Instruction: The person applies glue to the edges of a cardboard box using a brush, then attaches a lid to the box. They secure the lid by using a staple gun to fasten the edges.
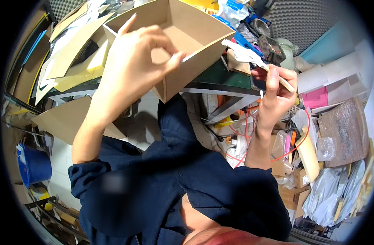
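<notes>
Two bare hands [140, 59] [279, 83] — one open tan box [195, 67], one white-smeared stick [248, 56], one blue bucket [35, 165]

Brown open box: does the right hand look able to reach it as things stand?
Likely yes: the right hand holds a white-coated stick whose tip appears near the box, with nothing visibly between.

Grey dimpled foam wall panelling [295, 18] lines upper right; dark-green-topped, pale-edged workbench [219, 76] stands over pale tiled floor [148, 116], brightly lit.
</notes>
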### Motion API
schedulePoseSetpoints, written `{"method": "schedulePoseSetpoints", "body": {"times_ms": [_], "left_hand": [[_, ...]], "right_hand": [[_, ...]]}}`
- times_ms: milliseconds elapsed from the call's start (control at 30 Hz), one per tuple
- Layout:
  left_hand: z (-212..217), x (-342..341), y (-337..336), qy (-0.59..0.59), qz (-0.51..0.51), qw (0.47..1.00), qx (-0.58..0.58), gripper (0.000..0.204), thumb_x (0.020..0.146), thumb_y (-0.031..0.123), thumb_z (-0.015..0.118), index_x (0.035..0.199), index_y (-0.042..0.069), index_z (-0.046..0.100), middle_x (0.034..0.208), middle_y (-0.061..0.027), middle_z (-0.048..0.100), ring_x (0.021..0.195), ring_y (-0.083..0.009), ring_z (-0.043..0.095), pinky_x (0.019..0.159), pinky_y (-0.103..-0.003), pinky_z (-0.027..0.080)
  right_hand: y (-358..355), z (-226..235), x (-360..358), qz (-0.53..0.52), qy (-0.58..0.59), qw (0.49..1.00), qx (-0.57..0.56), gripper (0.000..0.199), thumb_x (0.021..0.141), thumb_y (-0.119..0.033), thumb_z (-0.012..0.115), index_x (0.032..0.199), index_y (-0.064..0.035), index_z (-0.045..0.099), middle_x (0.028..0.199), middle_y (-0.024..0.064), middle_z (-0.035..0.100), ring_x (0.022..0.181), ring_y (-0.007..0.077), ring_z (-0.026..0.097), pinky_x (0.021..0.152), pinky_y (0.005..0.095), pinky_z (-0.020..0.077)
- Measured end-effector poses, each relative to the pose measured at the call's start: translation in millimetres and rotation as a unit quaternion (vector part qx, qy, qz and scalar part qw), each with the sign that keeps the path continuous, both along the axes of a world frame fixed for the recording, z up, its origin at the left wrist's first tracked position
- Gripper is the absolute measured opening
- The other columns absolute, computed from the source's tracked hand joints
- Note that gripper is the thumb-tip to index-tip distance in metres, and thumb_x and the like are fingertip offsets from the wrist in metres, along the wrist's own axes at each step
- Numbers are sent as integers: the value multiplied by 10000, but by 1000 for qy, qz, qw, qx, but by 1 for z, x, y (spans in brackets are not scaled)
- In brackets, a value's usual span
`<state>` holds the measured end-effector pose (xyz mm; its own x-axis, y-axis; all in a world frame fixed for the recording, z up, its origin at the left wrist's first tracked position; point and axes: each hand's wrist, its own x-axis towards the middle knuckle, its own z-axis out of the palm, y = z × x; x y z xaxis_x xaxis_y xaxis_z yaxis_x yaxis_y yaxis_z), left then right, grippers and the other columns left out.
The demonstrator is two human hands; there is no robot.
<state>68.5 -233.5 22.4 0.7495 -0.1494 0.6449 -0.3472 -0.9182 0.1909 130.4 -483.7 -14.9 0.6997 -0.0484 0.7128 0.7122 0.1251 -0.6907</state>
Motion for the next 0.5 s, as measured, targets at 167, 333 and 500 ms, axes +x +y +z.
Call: {"method": "schedulePoseSetpoints", "body": {"times_ms": [167,333,500], "left_hand": [[25,-2,6,-74,-19,989,-128,237,875,280,676,843,46,702,778,-25,655,707,-98,591,657,-215,453],[-3,-30,5,-60,29,975,-212,231,907,200,633,786,5,606,738,-40,550,694,-124,525,645,-241,418],[-84,-41,-4,-125,75,910,-389,258,885,166,629,1082,51,508,982,-54,505,920,-146,491,856,-288,399]], "right_hand": [[-1,-2,2,26,9,1000,9,144,899,-65,618,941,32,520,849,133,634,722,189,662,685,284,557],[5,-12,9,71,13,997,-16,125,891,-57,630,929,26,545,872,106,630,738,153,651,705,260,541],[17,-12,6,75,-6,996,-56,118,860,-49,665,912,21,586,833,75,659,732,116,644,680,230,515]]}}
